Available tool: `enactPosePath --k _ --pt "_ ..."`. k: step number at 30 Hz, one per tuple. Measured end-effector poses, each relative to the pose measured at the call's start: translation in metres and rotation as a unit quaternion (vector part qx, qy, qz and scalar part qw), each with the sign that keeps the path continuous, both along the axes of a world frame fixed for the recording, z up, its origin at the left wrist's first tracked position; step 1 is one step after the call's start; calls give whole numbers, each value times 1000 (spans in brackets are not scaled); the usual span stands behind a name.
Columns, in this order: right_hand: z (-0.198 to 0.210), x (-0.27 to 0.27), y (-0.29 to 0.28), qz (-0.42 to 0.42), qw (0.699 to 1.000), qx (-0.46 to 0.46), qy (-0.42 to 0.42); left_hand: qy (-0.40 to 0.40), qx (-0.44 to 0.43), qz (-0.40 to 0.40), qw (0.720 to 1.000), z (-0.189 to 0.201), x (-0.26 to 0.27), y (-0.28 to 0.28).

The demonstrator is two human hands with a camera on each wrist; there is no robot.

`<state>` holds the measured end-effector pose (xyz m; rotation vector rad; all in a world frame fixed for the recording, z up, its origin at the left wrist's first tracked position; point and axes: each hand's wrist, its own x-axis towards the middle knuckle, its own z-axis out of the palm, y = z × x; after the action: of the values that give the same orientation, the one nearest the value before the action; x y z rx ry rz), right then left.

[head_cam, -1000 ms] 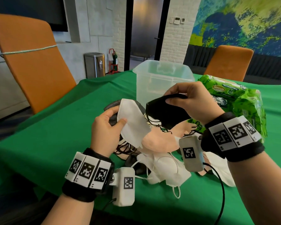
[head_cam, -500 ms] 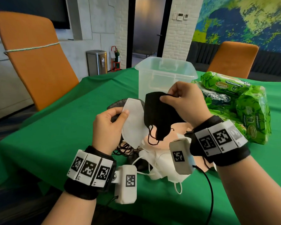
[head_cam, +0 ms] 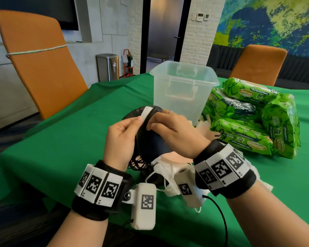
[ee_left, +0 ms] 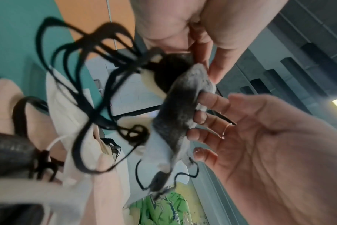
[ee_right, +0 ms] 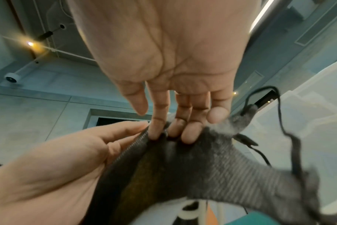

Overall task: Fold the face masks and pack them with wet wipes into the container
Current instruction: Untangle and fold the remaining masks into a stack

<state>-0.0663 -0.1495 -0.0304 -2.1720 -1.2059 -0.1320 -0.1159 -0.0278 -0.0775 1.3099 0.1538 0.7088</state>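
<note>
1. Change from earlier frames: one second ago the left hand [head_cam: 120, 139] held a white mask [head_cam: 146, 111] apart from the black mask [head_cam: 151, 141] gripped by the right hand [head_cam: 175, 132]. The two hands have since come together, and the black mask now lies against the white one.
2. Left hand state: thumb and fingers are clamped on the stacked masks along their left edge. In the head view only the white mask's top strip shows behind the black mask.
3. Right hand state: fingers [ee_right: 188, 132] are curled over the top edge of the black mask, pinching it against the thumb.
4. Task item location: both held masks are raised above the table [head_cam: 61, 139], just in front of the container [head_cam: 184, 91]. Black ear loops [ee_left: 83, 73] hang loose beneath them.
5. Container: a translucent plastic tub, upright and open-topped, standing on the green tablecloth. Its contents cannot be determined.
6. Surrounding items: a loose pile of masks [head_cam: 169, 168] lies on the table under the wrists, white, pink and dark pieces overlapping. The wrist units hide part of it, so a mask count cannot be given.
7. Wet wipes [head_cam: 248, 120]: at least four green packs are stacked together just right of the container.
8. Background count: two orange chairs [head_cam: 41, 65] and one metal bin [head_cam: 107, 67] beyond the table.
</note>
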Motion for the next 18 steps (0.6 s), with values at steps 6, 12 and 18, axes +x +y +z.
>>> enactPosePath --k 6,12,18 --pt "1 11 -9 -55 997 45 -6 18 34 -30 999 -1 -3 0" --pt "3 22 -14 -100 989 109 26 18 29 -26 999 -4 -1 3" --pt "-1 26 -12 -70 980 175 64 3 30 -20 999 -1 -2 4"
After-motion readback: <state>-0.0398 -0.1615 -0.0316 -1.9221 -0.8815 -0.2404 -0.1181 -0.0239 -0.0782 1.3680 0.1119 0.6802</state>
